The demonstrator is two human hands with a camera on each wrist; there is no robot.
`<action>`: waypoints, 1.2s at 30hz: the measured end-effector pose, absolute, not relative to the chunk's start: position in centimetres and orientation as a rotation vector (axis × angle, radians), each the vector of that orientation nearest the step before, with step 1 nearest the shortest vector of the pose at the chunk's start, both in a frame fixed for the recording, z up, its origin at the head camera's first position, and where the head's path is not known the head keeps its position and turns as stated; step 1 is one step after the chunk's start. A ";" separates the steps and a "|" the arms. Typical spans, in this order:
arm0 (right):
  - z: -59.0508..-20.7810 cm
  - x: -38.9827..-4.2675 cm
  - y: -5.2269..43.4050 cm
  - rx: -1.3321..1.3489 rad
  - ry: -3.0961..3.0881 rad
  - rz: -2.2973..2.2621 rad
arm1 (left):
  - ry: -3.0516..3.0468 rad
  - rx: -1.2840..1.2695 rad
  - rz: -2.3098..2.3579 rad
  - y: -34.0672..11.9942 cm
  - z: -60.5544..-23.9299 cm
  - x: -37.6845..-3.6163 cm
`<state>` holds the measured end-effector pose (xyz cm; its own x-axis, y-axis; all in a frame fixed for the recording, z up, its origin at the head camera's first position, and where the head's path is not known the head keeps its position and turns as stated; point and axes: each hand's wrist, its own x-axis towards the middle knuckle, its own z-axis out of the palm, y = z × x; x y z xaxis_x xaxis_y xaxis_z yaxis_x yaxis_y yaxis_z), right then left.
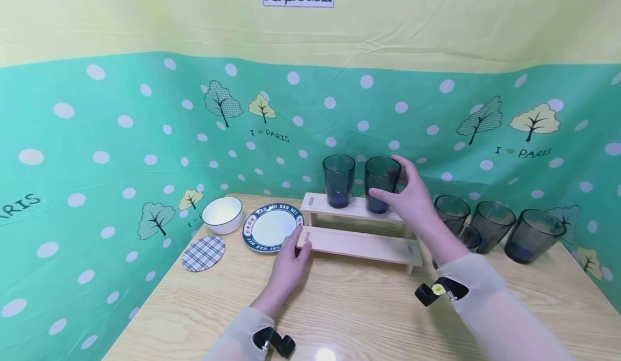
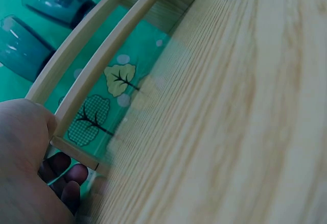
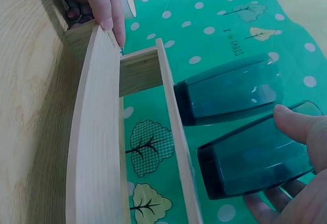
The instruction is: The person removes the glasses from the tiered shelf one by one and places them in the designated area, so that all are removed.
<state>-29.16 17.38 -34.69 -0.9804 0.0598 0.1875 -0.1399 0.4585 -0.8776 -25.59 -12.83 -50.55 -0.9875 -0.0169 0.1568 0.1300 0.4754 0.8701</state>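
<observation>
A two-tier wooden rack (image 1: 359,247) stands on the table. My left hand (image 1: 289,266) grips the left end of its lower tier; in the left wrist view the fingers (image 2: 76,174) curl around that end. A dark tinted glass tumbler (image 1: 338,180) stands upright on the left part of the upper tier. My right hand (image 1: 409,199) holds a second matching glass (image 1: 380,186) by its side, thumb in front and fingers behind. That glass is upright beside the first, and in the right wrist view its base (image 3: 210,175) is close over the upper tier.
Several more dark glasses (image 1: 533,236) stand at the right, partly behind my right forearm. Left of the rack lie a blue-rimmed plate (image 1: 250,242), a white bowl (image 1: 222,218) and a checked round coaster (image 1: 204,253). A patterned green cloth (image 1: 271,161) hangs behind the table.
</observation>
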 end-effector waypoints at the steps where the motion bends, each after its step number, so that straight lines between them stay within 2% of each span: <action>1: -34.5 -28.8 17.5 0.076 -2.510 1.541 | -2.571 -0.100 -1.537 -12.8 -50.5 -25.6; 18: -32.8 -23.0 21.9 0.128 -2.476 1.551 | -2.561 -0.118 -1.534 -12.9 -50.5 -25.5; 36: -32.2 -17.7 29.2 -0.023 -2.560 1.349 | -2.563 -0.126 -1.527 -13.0 -50.7 -25.9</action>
<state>-17.65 29.16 -32.20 -0.9694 0.1280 0.2096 -0.1005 0.5718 -0.8142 -25.85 -13.03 -50.73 -0.9844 -0.0070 0.1761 0.1515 0.4766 0.8660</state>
